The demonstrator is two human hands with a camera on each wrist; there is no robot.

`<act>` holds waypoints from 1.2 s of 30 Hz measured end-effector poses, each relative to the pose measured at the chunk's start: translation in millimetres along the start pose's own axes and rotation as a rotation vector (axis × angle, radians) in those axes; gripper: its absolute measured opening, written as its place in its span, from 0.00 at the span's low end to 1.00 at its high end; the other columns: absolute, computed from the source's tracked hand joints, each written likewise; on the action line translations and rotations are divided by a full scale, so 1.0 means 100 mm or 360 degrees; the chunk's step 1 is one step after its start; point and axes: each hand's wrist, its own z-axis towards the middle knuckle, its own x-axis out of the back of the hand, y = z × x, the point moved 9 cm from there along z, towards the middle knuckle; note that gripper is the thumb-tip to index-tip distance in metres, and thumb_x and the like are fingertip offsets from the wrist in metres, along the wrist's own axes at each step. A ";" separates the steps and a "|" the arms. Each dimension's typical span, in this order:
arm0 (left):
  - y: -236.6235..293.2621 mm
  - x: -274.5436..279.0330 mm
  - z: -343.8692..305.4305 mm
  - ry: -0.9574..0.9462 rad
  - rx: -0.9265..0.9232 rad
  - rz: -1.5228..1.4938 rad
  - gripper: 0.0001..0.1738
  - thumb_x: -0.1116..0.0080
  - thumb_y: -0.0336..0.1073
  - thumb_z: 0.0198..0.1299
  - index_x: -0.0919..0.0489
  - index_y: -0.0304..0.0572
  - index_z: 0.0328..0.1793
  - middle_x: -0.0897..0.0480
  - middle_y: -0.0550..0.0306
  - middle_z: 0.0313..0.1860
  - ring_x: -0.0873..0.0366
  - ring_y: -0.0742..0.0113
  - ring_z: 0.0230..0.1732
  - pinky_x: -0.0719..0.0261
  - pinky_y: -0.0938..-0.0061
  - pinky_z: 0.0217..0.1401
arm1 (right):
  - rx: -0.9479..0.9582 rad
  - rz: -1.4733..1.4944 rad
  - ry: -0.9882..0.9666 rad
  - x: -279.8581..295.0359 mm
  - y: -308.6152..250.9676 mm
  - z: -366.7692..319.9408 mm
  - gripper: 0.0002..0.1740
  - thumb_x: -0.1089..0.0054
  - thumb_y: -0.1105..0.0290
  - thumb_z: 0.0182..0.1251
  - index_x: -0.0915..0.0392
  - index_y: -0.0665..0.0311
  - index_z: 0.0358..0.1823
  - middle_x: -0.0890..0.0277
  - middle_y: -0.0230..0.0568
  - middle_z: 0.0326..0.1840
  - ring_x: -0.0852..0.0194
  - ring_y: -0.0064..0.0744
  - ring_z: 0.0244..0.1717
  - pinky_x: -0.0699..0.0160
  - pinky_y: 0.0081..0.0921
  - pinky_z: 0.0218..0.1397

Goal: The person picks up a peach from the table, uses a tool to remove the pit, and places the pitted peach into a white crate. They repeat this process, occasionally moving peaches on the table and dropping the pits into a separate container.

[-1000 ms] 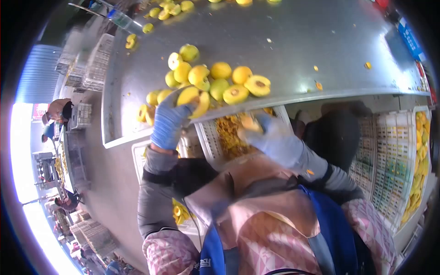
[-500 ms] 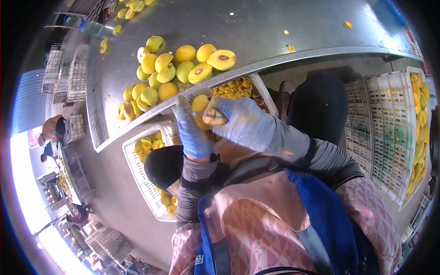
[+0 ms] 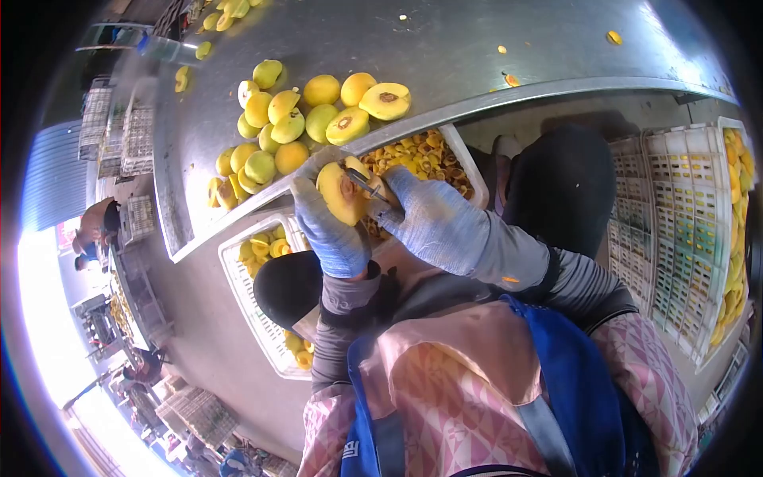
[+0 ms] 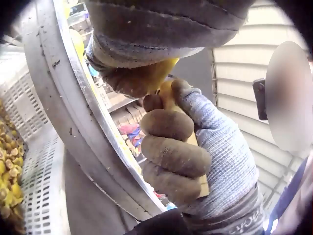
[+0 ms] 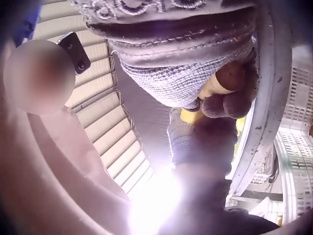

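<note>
My left hand (image 3: 332, 237), in a pale blue glove, grips a yellow fruit (image 3: 335, 193) with an exposed brown centre. My right hand (image 3: 445, 226) grips a tool with a narrow metal end (image 3: 364, 183) that lies against the fruit. In the left wrist view, my right hand's fingers (image 4: 168, 149) curl round its light-coloured handle (image 4: 203, 185); the left hand (image 4: 142, 54) is above, beside yellow fruit (image 4: 165, 71). The right wrist view shows the handle (image 5: 217, 85) in my right hand (image 5: 181, 81), with part of the fruit (image 5: 190, 116) below.
Whole and cut fruits (image 3: 282, 131) lie on the metal table (image 3: 477, 48). Under its edge, a crate holds small brown-orange pieces (image 3: 429, 159). Another crate (image 3: 258, 326) with yellow fruit stands at lower left, and tall white crates (image 3: 664, 230) stand at the right.
From the table's edge, the left hand has come toward my body with the fruit. My right hand has moved left to it. The cut face and metal tool end now show more clearly.
</note>
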 end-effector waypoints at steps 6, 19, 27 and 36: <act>0.01 -0.01 0.03 0.0054 -0.0023 0.0029 0.15 0.52 0.34 0.73 0.28 0.30 0.59 0.21 0.48 0.52 0.23 0.62 0.54 0.24 0.67 0.61 | 0.0069 -0.0110 0.0091 -0.01 -0.02 -0.05 0.18 0.40 0.62 0.68 0.30 0.68 0.49 0.23 0.51 0.24 0.21 0.53 0.23 0.22 0.41 0.24; -0.05 -0.06 0.08 -0.0053 0.0087 -0.0166 0.19 0.57 0.41 0.75 0.25 0.31 0.55 0.19 0.48 0.46 0.21 0.62 0.48 0.23 0.69 0.55 | 0.0147 -0.0366 0.0017 0.01 -0.09 -0.05 0.19 0.40 0.57 0.68 0.30 0.65 0.46 0.22 0.48 0.23 0.20 0.47 0.21 0.22 0.37 0.22; -0.38 -0.12 0.02 -0.0029 0.0732 -0.0842 0.26 0.59 0.49 0.76 0.24 0.29 0.55 0.18 0.50 0.44 0.21 0.66 0.46 0.22 0.70 0.53 | 0.0178 -0.0398 0.0019 -0.03 -0.03 -0.06 0.18 0.40 0.58 0.68 0.29 0.66 0.45 0.23 0.46 0.20 0.20 0.47 0.21 0.23 0.37 0.22; -0.35 -0.21 -0.02 -0.0085 0.0842 -0.1085 0.28 0.56 0.53 0.74 0.21 0.31 0.51 0.16 0.51 0.40 0.19 0.66 0.44 0.20 0.71 0.50 | 0.0181 -0.0238 -0.0086 -0.08 -0.01 -0.07 0.19 0.39 0.60 0.67 0.29 0.68 0.47 0.23 0.48 0.21 0.20 0.48 0.22 0.22 0.38 0.24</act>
